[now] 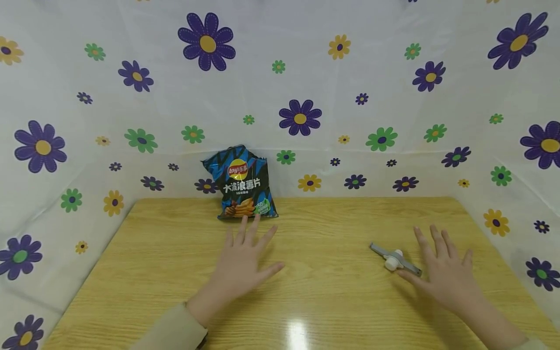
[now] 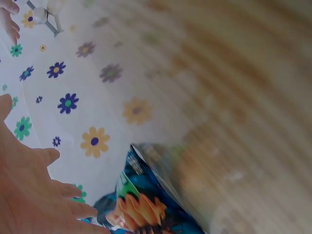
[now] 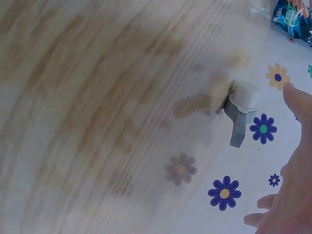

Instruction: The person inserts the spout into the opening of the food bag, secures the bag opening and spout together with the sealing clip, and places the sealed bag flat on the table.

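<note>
the fingers (image 1: 239, 234) of the left hand (image 1: 238, 267) are spread wide and fairly straight, with nothing held between them, and those of the right hand (image 1: 450, 279) are likewise splayed and grip nothing. the left fingertips point at the lower edge of a blue and black bag of chips (image 1: 245, 187), which stands upright at the back of the wooden table (image 1: 315, 233), seemingly leaning on the flowered cloth (image 1: 258, 92) behind it; whether they touch the bag i cannot tell. a grey clip (image 1: 410, 267) with a white cap (image 1: 391, 264) lies on the table just beside the right thumb, and the right wrist view shows a gap between the two. as i judge it, the work stands at the reaching stage: neither thing is gripped, and the clip is well apart from the bag. a next move on the bag would call for the left fingers to curl lightly round its side, since a soft packet probably crumples or topples if pushed. one on the clip would call for the right thumb and fingers to pinch its slim bar low against the table, without knocking it round.
</note>
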The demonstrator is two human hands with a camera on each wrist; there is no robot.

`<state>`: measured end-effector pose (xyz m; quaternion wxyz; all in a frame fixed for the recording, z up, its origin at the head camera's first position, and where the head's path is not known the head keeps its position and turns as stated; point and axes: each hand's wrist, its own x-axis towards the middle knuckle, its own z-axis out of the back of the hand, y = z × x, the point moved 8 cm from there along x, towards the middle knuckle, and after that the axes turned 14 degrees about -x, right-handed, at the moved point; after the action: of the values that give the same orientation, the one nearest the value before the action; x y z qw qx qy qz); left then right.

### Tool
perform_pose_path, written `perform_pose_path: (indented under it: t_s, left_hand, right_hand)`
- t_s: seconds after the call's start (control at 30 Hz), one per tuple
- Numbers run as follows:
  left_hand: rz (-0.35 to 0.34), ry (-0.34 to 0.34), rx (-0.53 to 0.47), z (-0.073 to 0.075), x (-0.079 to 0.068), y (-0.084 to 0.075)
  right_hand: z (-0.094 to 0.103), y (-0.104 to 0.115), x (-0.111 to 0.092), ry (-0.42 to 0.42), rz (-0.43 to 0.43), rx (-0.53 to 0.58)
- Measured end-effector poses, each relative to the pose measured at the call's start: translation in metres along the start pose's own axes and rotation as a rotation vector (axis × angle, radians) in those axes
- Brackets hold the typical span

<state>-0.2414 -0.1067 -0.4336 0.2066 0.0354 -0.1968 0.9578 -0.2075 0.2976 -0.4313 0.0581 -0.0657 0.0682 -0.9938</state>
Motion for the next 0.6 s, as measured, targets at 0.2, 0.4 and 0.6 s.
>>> perform_pose_path:
  t_s: [0.2,0.4,0.6]
  left_hand:
    - [-0.029,0.043,0.000,-0.008,0.010,-0.017]
    - [-0.084,0.047,-0.018,-0.018,0.019,-0.031]
    - [-0.111,0.051,-0.039,-0.025,0.026,-0.042]
  right_hand:
    - [-0.005,-0.002,-0.005,0.030,0.008,-0.010]
    - [-0.012,-0.004,-0.009,0.047,0.019,-0.033]
    - [-0.017,-0.004,-0.012,0.074,0.021,-0.045]
